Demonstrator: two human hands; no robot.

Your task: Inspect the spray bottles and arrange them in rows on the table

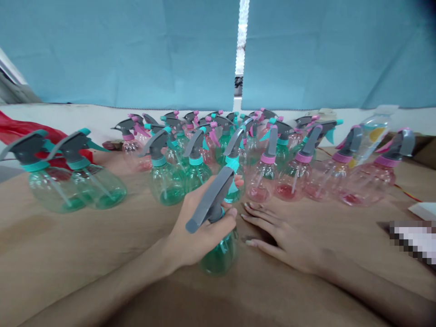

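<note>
My left hand [197,222] is wrapped around the neck of a green spray bottle [218,259] with a grey and turquoise trigger head. The bottle stands upright close in front of me, its neck partly hidden by my fingers. Just to its right, my right hand [282,231] lies on the brown table [102,254] with fingers stretched out and nothing in them. Beyond my hands stand green spray bottles [166,181] with turquoise collars and pink spray bottles [260,181] with pink collars, several of each.
Two green spray bottles [97,184] stand apart at the left, before a red cloth [47,131]. A clear plastic bottle [371,131] rises at the back right. A pixelated flat object [415,240] lies at the right edge. Blue fabric [136,54] hangs behind.
</note>
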